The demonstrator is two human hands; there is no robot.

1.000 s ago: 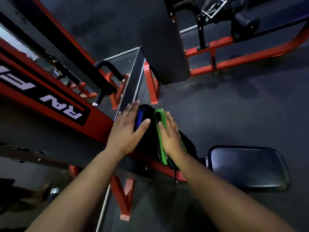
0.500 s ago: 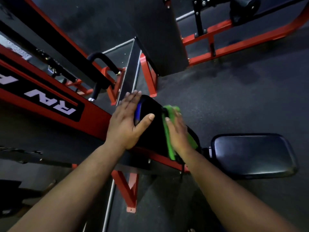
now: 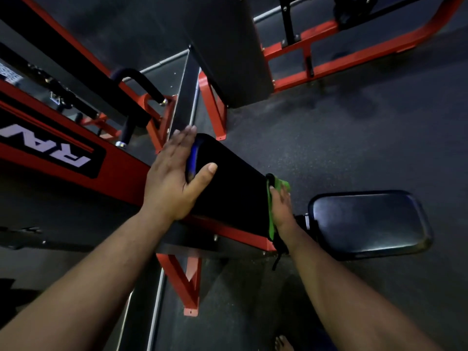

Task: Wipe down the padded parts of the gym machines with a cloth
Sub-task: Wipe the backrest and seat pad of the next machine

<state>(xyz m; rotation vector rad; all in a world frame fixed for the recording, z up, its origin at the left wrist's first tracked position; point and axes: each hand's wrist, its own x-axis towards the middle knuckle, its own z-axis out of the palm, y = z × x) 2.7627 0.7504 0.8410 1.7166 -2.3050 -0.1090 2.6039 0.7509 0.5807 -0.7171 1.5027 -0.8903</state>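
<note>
A black padded rest [image 3: 233, 188] sits on a red machine frame in the middle of the view. My left hand [image 3: 174, 178] holds its left end, fingers flat along the side and thumb across the top. My right hand [image 3: 281, 209] presses a green cloth [image 3: 279, 186] flat against the pad's right end, with the cloth hanging down past the edge. To the right lies a black padded seat [image 3: 369, 221], with no hand on it.
A red beam with white lettering [image 3: 50, 153] runs across the left. A tall dark panel [image 3: 228, 46] and another red frame [image 3: 329, 57] stand behind. A curved black handle [image 3: 136, 79] sticks out at the left. Dark rubber floor [image 3: 329, 148] surrounds the machines. A bare foot [image 3: 283, 344] shows at the bottom.
My right hand has slid the green cloth rightward along the pad, from near its middle to its right end. My left hand keeps its hold on the left end.
</note>
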